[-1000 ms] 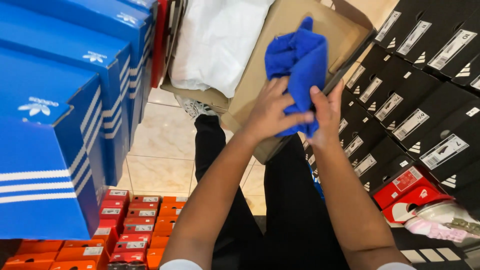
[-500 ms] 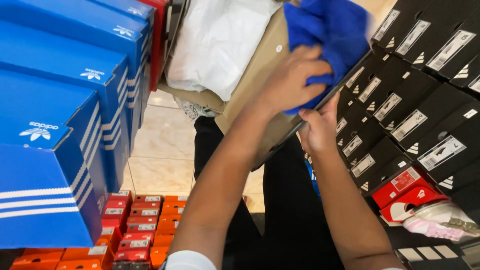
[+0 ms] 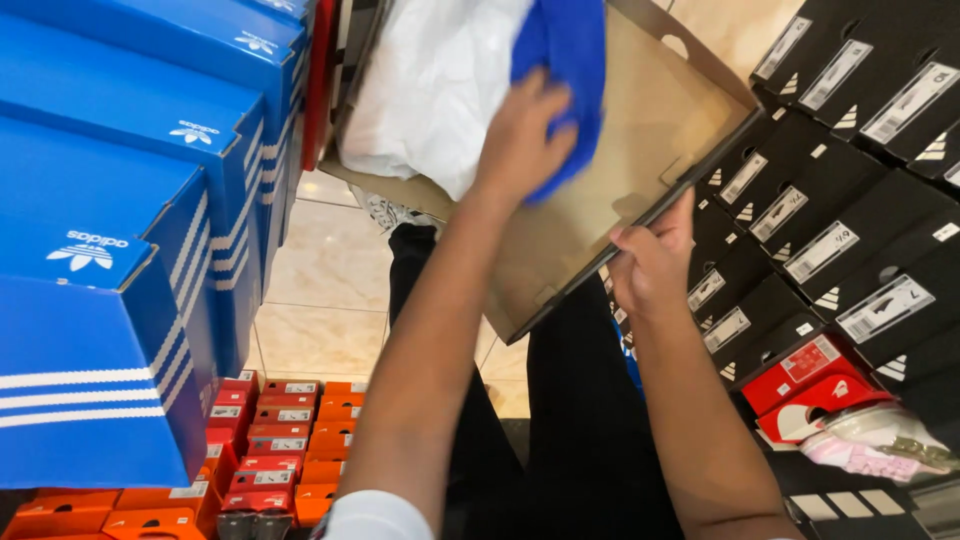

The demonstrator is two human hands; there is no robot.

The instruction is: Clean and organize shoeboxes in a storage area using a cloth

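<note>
My left hand (image 3: 522,135) grips a blue cloth item (image 3: 572,60) and holds it over an open brown cardboard shoe box (image 3: 640,140), next to white wrapping paper (image 3: 430,80) lying in the box. My right hand (image 3: 655,262) clasps the box's near right edge from below. The box is tilted, resting above my lap. My legs in black trousers (image 3: 580,430) show underneath.
Tall stacks of blue shoe boxes (image 3: 110,250) stand at the left. Black shoe boxes (image 3: 840,200) with white labels fill the right side. Red and orange boxes (image 3: 260,450) lie on the floor below left. A red box and a pink shoe (image 3: 870,440) sit lower right. Beige floor tiles (image 3: 320,300) show between.
My left hand has carried the blue cloth up and leftward, deeper over the box toward the white paper. My right hand let go of the cloth and took the box's edge.
</note>
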